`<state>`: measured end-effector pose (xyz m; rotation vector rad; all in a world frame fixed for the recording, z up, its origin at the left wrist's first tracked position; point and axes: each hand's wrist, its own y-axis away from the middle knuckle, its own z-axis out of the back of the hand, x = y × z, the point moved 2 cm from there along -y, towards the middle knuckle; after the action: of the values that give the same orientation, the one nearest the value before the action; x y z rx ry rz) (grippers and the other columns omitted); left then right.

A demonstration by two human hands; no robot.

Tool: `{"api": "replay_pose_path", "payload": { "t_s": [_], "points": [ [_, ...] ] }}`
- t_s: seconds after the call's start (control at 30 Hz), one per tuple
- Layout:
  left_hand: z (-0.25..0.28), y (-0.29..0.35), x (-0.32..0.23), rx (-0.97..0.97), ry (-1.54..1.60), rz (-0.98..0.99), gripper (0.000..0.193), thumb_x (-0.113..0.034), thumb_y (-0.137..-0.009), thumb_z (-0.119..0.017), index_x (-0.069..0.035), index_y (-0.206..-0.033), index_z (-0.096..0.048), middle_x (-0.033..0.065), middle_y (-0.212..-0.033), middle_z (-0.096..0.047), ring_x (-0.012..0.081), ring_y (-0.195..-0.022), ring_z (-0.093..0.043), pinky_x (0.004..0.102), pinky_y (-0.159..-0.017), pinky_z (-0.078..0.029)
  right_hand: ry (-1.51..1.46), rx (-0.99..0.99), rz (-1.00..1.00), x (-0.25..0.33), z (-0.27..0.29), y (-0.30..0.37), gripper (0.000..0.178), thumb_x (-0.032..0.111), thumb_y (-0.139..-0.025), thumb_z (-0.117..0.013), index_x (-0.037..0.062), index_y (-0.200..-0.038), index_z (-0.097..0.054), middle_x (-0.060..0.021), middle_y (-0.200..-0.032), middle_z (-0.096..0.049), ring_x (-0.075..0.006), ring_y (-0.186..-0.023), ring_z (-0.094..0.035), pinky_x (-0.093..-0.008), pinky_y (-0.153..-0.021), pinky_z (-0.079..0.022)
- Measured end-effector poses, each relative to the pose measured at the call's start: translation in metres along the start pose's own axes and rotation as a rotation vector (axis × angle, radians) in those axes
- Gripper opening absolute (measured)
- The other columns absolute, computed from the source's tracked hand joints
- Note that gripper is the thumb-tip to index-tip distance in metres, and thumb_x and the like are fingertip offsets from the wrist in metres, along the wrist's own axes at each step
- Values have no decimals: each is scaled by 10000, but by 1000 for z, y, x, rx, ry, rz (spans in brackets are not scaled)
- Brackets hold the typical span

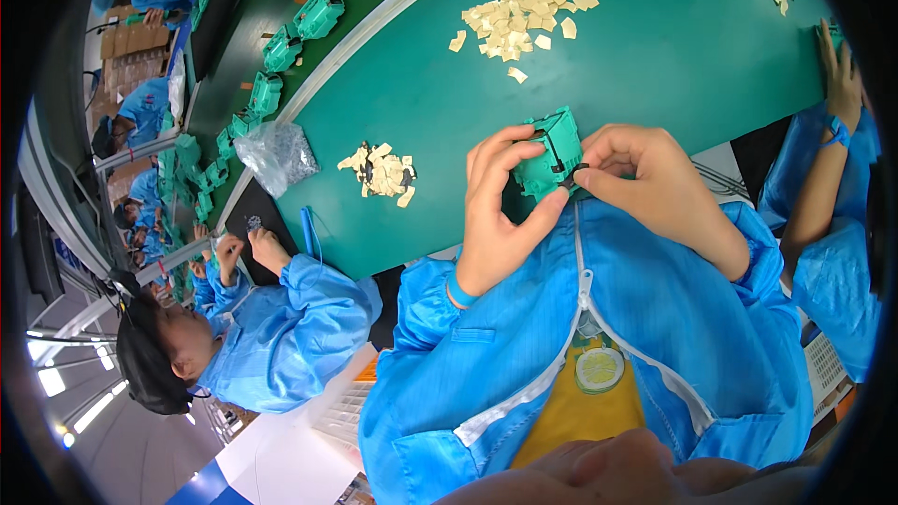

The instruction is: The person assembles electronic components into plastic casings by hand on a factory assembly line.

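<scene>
A green plastic housing (562,134) with black strips along it is held close to my chest, over the near edge of the green table. My left hand (498,210) wraps around its left side, thumb at the lower edge and fingers on the far side. At the housing's lower right corner, my right hand (645,168) pinches a small black part (572,175) between thumb and fingers. That part touches the housing; whether it is fixed there I cannot tell.
A large pile of cream pieces (524,14) lies ahead on the green table (412,103). Left of my hands are a smaller cream-and-black pile (382,171) and a clear bag (276,157). Green housings (318,12) line the far-left belt. Co-workers sit on both sides.
</scene>
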<state>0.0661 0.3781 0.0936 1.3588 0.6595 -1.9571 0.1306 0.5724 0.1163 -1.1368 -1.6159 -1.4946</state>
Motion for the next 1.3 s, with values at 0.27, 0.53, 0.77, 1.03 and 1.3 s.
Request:
{"api": "replay_pose_path", "payload": {
  "t_s": [0.27, 0.53, 0.77, 1.03, 1.3],
  "points": [
    [-3, 6, -8, -30, 107, 110, 466, 73, -819, -690, -31, -1252, -554, 129, -1407, -440, 238, -1263, -518, 417, -1010, -497, 197, -71, 112, 5, -5, 7, 156, 77, -886, -699, -72, -890, -653, -121, -796, -707, -173, -754, -701, -299, -691, -554],
    [-9, 7, -14, -82, 210, 124, 455, 88, -811, -654, -51, -1225, -526, 118, -1394, -433, 226, -1228, -529, 408, -997, -501, 278, -95, 213, 10, -8, 12, 168, 70, -873, -700, -82, -852, -632, -187, -785, -698, -234, -707, -717, -331, -639, -564],
    [-11, 10, -16, -103, 188, 136, 464, 88, -792, -634, -67, -1203, -486, 125, -1375, -420, 227, -1215, -521, 420, -1006, -497, 314, -88, 271, 12, -12, 15, 168, 64, -858, -700, -86, -844, -625, -205, -801, -674, -282, -719, -717, -355, -639, -567],
    [-16, 7, -18, -141, 186, 141, 465, 112, -767, -629, -68, -1163, -465, 125, -1352, -409, 224, -1223, -502, 426, -1016, -489, 322, -81, 300, 12, -13, 15, 166, 40, -864, -696, -63, -903, -572, -175, -812, -658, -256, -704, -708, -371, -626, -561],
    [-5, 0, -19, -111, 367, 9, 458, 116, -773, -636, -64, -1160, -469, 124, -1369, -413, 245, -1259, -476, 445, -1060, -441, -277, 133, 49, -4, 2, -14, 305, 22, -862, -739, 52, -1061, -510, -46, -902, -653, -104, -846, -641, -244, -730, -498]
  ]
}}
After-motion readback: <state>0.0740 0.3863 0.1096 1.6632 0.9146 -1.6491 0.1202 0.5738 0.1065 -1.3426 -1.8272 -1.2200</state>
